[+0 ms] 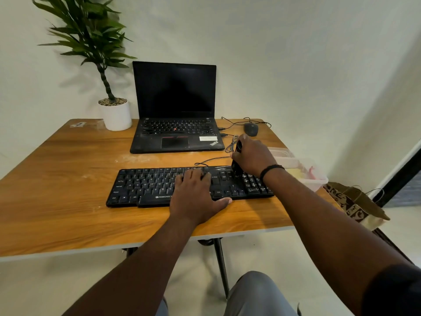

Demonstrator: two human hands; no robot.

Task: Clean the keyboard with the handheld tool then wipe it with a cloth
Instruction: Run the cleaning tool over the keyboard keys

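Observation:
A black wired keyboard [145, 187] lies near the front of the wooden table [57, 190]. My left hand [196, 192] rests flat on the keyboard's middle, fingers straight, thumb at its front edge. My right hand [252, 156] grips a black handheld tool [237, 166], held upright with its lower end on the keys at the keyboard's right part. Most of the tool is hidden by my fingers. A clear plastic box [303, 169] at the table's right edge holds yellow and pink cloth-like items, blurred.
An open black laptop [175, 110] stands behind the keyboard, with a black mouse [251, 129] and cables to its right. A potted plant [116, 114] is at the back left. A paper bag [355, 201] sits on the floor at right.

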